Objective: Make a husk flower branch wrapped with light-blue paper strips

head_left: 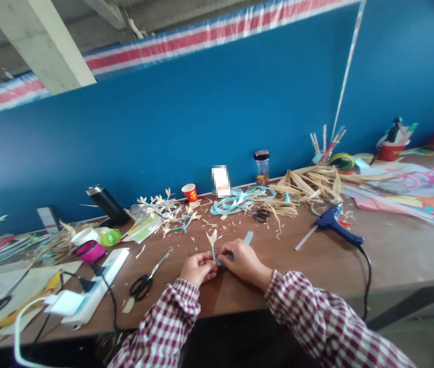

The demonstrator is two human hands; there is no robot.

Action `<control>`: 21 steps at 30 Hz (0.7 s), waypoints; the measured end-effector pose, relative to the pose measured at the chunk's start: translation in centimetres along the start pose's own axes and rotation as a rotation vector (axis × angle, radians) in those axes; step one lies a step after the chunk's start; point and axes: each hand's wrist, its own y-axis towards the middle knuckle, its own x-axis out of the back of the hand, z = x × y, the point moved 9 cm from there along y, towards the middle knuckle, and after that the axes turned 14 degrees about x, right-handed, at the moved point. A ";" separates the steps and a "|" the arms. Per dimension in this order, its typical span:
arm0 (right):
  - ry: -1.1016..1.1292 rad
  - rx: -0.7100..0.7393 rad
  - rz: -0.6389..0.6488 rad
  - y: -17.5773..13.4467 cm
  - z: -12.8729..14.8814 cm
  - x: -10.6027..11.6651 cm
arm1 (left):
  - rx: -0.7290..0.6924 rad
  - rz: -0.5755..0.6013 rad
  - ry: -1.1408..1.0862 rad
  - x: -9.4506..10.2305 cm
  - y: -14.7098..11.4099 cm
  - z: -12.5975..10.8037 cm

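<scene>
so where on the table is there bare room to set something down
The table is bare between the right hand and the glue gun, and right of its cord, nearer than the coloured paper. It's crowded at left around the power strip and along the back, where light-blue ribbon and husks lie.

Nothing on the desk (278, 255) can be read with certainty. The small cup (190, 194) near the middle of the back edge bears yellow marks on red, perhaps characters, too small to make out. Just right of it, along the same edge, the white card (221, 176) is masked by coarse pixels, which hide whatever it bears. Toward the left end, the green roll (111, 237) has a paler patch, and the packet (144, 228) beside it shows green and white printing; both are too blurred to read.
</scene>
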 end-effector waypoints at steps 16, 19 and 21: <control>-0.074 -0.018 0.092 -0.2 -0.4 -0.7 | -0.242 -0.226 0.293 0.9 0.4 -1.2; -0.074 -0.022 0.096 -0.2 -0.5 -0.7 | -0.260 -0.271 0.360 0.9 0.2 -1.5; -0.071 -0.015 0.091 -0.3 -0.3 -0.6 | -0.261 -0.289 0.395 0.8 0.0 -1.7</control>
